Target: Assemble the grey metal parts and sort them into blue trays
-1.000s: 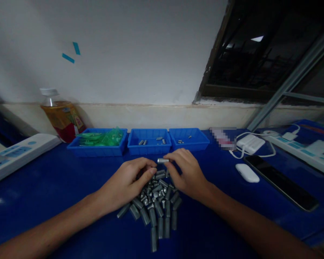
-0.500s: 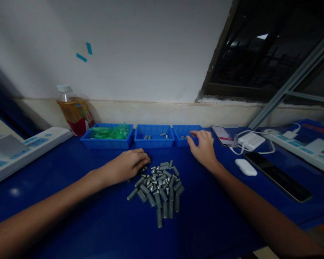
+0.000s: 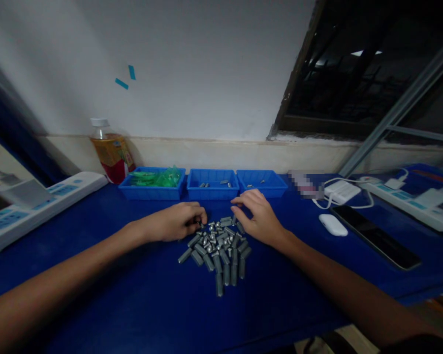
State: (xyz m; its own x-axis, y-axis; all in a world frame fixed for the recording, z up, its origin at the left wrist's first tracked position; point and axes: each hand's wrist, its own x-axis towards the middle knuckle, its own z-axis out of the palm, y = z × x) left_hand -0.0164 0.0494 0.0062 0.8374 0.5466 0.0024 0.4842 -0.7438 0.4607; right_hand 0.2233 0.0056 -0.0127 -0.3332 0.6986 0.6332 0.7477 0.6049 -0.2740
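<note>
A pile of grey hexagonal metal standoffs (image 3: 227, 274) and small shiny screws (image 3: 207, 242) lies on the blue table. At its left edge, my left hand (image 3: 182, 221) has curled fingers, with a small metal piece (image 3: 201, 225) at the pinched tips; its exact kind is too small to make out. My right hand (image 3: 260, 216) hovers at the pile's far right side, thumb and fingers apart, with nothing visible in them. Just beyond it stands the right blue tray (image 3: 276, 189) with a few small metal pieces. The middle blue tray (image 3: 213, 192) holds several metal pieces.
A left blue tray (image 3: 151, 194) contains green plastic packets (image 3: 166, 178). A drink bottle (image 3: 112, 152) and a power strip (image 3: 74, 189) stand at the left. At the right lie a white case (image 3: 332, 224), a dark phone (image 3: 376, 238), white cables and another power strip (image 3: 409, 204).
My right hand has moved from the right tray back toward the pile, leftward and nearer me. My left hand stays at the pile's left edge, fingers still curled. The view has shifted slightly.
</note>
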